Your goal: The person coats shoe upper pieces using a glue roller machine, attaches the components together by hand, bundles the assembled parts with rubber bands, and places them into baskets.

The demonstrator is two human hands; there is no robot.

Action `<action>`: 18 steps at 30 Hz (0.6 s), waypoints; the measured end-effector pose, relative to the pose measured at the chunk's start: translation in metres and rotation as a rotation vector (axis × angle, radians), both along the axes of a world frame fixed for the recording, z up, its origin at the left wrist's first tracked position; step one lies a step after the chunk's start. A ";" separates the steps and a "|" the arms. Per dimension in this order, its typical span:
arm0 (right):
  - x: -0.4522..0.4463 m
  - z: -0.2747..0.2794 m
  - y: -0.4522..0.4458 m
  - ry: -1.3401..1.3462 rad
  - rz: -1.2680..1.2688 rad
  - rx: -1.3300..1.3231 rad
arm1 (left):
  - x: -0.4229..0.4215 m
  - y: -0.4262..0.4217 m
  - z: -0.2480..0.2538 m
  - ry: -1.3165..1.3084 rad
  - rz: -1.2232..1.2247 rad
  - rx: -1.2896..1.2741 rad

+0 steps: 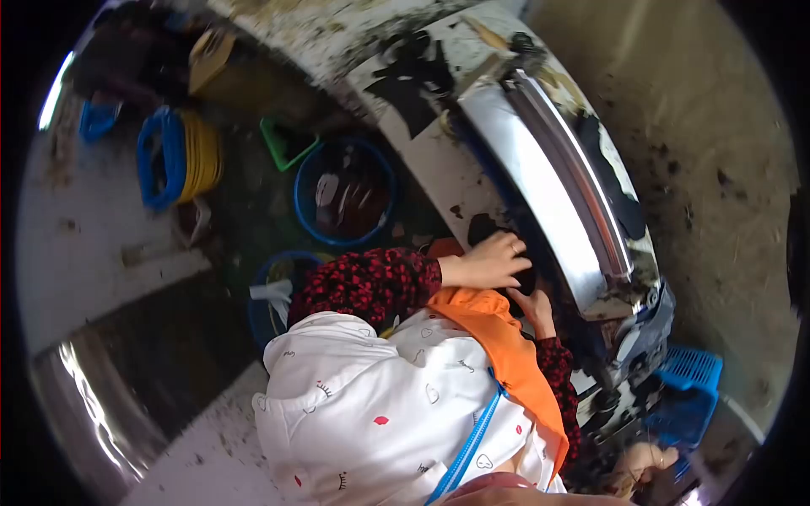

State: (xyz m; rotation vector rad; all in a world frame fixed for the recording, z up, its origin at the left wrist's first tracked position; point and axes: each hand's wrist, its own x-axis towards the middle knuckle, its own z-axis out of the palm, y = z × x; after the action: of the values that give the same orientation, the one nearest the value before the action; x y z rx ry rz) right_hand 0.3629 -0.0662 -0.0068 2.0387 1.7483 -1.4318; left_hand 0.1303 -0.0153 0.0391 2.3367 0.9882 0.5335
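My left hand [489,261], with a ring on one finger, reaches in from a dark red-patterned sleeve. Its fingers bend over a black, flat piece of material [526,280] at the near edge of a roller machine [540,185]. Just below it, my right hand [533,310] has its thumb raised against the same black piece, and its other fingers are partly hidden. Another black scrap [484,228] lies on the white surface beside my left hand. The machine has a shiny metal plate and a long brownish roller.
On the left stand a round blue-rimmed tub [344,192] of dark pieces, a green container [287,145] and a stack of yellow and blue baskets [179,158]. A blue crate [688,392] sits at the lower right. Black scraps [413,88] lie behind the machine.
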 end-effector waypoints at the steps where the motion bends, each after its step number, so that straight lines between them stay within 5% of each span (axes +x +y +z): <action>1: -0.004 0.011 0.003 0.060 -0.001 -0.001 | -0.012 -0.008 -0.019 -0.002 0.140 0.074; 4: -0.009 0.045 0.013 0.223 -0.061 0.010 | -0.020 -0.025 -0.064 -0.074 0.176 -0.086; 10: 0.022 0.009 0.002 0.188 -0.080 0.037 | -0.029 -0.007 -0.042 -0.165 0.366 -0.658; 14: -0.038 0.105 0.020 0.280 0.335 0.352 | -0.039 0.009 -0.059 -0.242 0.178 -0.758; 18: -0.043 0.169 0.026 0.325 0.295 0.269 | -0.056 0.016 -0.031 -0.354 0.048 -0.823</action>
State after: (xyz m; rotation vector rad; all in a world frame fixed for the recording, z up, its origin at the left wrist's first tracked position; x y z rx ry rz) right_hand 0.3201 -0.0401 0.1621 1.6210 2.3701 -1.5691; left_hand 0.0747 0.0009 0.0079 1.4365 0.8712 0.4256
